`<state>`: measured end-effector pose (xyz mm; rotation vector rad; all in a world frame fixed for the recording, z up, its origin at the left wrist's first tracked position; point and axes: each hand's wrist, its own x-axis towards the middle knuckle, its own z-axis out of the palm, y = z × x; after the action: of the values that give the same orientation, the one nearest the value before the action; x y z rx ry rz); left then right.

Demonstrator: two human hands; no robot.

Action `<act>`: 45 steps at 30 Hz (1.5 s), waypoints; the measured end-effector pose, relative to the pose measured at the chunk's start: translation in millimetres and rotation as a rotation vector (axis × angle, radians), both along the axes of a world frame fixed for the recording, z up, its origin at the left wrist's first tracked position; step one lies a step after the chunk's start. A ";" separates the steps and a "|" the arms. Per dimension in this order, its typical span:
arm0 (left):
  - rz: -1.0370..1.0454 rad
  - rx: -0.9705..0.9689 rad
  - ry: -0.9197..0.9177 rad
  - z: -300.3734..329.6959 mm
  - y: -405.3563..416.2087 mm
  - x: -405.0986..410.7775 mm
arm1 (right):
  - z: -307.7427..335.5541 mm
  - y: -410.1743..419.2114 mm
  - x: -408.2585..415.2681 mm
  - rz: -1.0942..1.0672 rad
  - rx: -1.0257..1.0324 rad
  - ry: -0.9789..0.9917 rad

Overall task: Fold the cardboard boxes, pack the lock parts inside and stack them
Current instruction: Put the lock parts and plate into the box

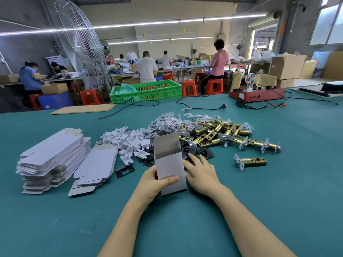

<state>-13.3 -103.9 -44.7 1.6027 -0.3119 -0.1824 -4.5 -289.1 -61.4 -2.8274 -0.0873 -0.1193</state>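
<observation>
Item: my left hand (154, 184), fingers curled round an upright white box (169, 164), thumb across its front, top flap open. Right hand (201, 174): fingers spread flat, holding nothing, touching the box's right side and black plates (204, 152). Beyond: white plastic pieces (128, 140), brass latches (219, 132), bagged parts (167, 123). Left: stack of flat cartons (53, 156). All on the green counter (278, 191).

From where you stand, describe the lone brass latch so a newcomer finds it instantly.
Start at the heap of brass latches on the green table. Look nearer, right of the right hand: one brass latch lies alone, touching nothing.
</observation>
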 end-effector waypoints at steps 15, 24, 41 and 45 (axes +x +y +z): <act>0.085 0.002 -0.031 -3.1 0.1 -0.9 | 3.0 9.9 -8.9 0.073 -0.107 -0.066; 0.110 -0.087 -0.059 -1.3 -0.9 0.0 | 4.9 13.1 -9.1 -0.022 -0.062 -0.089; 0.101 -0.138 0.003 2.5 1.5 1.9 | 19.4 -15.9 -6.2 -0.368 0.951 -0.323; 0.089 -0.144 0.008 3.1 0.2 2.2 | 29.0 -25.1 -2.8 -0.529 1.650 -0.243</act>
<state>-11.1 -103.7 -41.6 1.4693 -0.2412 -0.0960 -7.4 -314.2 -32.3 -1.1221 0.4788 -0.4067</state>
